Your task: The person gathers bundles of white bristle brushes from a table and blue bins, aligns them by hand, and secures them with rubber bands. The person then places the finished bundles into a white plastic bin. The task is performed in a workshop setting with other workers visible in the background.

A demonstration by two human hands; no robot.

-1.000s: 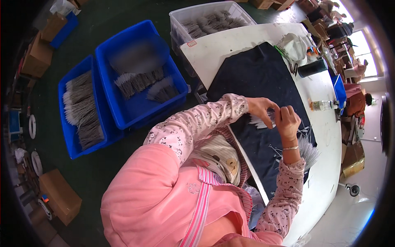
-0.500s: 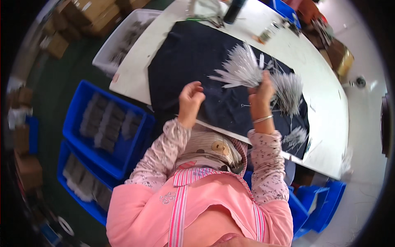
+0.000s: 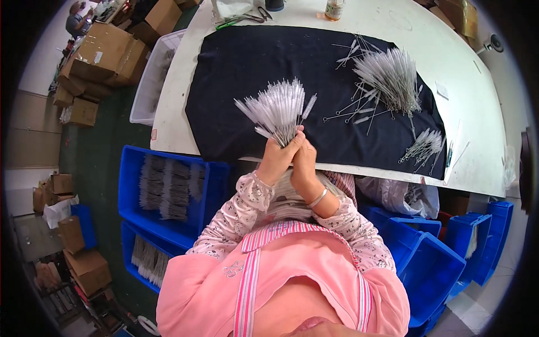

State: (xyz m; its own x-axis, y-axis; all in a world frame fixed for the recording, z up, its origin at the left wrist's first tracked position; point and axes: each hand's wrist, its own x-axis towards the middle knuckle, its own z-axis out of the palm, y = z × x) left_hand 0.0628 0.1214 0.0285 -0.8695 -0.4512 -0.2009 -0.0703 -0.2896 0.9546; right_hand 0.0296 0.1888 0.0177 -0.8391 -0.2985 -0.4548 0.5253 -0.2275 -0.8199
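Observation:
A fanned bundle of white-bristled wire brushes (image 3: 276,106) stands above the near edge of a dark cloth (image 3: 241,62), bristle ends pointing away from me. My left hand (image 3: 276,161) is closed round their thin wire stems. From the right, my right hand (image 3: 305,164) presses against the same stems, its fingers closed; the lower stem ends are hidden between my palms. A large heap of similar brushes (image 3: 388,76) lies at the right of the cloth, loose ones with looped ends scattered beside it. Nearer the right edge is a smaller pile of brushes (image 3: 425,145).
Blue bins (image 3: 128,185) holding rows of brushes stand at my left. More blue bins (image 3: 418,275) are at my right, beside a clear plastic bag (image 3: 424,197). On the white table (image 3: 477,106) are pliers (image 3: 261,15) and a small jar (image 3: 333,9). Cardboard boxes (image 3: 95,53) stand far left.
My right hand has brought the brush bundle leftward from beside the heap to in front of me. My left hand, empty before, has closed on it. The view has shifted too.

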